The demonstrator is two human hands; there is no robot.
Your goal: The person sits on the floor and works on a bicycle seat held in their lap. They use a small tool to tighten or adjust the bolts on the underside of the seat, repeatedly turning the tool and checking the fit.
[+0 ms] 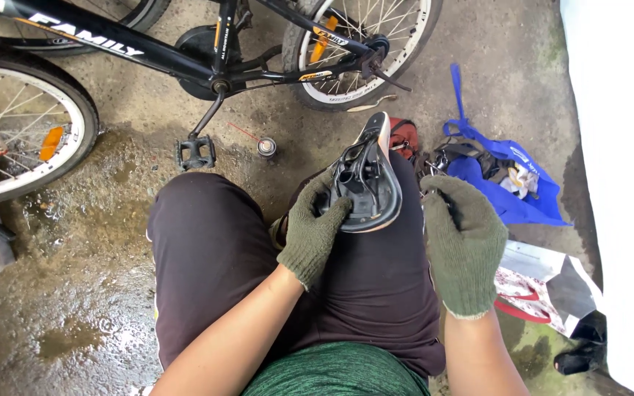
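The bicycle saddle [367, 183] lies upside down on the person's right thigh, its black underside and rails facing up and its narrow nose pointing away from the body. The left hand [315, 227], in a green knit glove, grips the saddle's wide rear edge, fingers [329, 213] curled over the rim and clenched on it. The right hand [465, 238], gloved the same, hangs just right of the saddle with its back to the camera; its fingers fold down around something dark (too hidden to name), so I cannot tell whether they grip it or not.

Room is tight. Just beyond the fingers, past the saddle's nose, a red bag [403, 136] sits on the ground, and farther out stands the rear wheel [361, 44] of a black bicycle [185, 59]. Its pedal [196, 152] hangs low, ahead and left of the left fingers, with a small spray can [266, 147] on the floor between pedal and saddle. Right of the right fingers a blue bag [511, 187] lies open with tools in it, and nearer the body a white printed bag [544, 282]. A white wall [618, 147] closes that side.

Far left, a second wheel [16, 125] with an orange reflector stands. The concrete floor [97, 293] is wet and shiny, puddled to the left of the knees.
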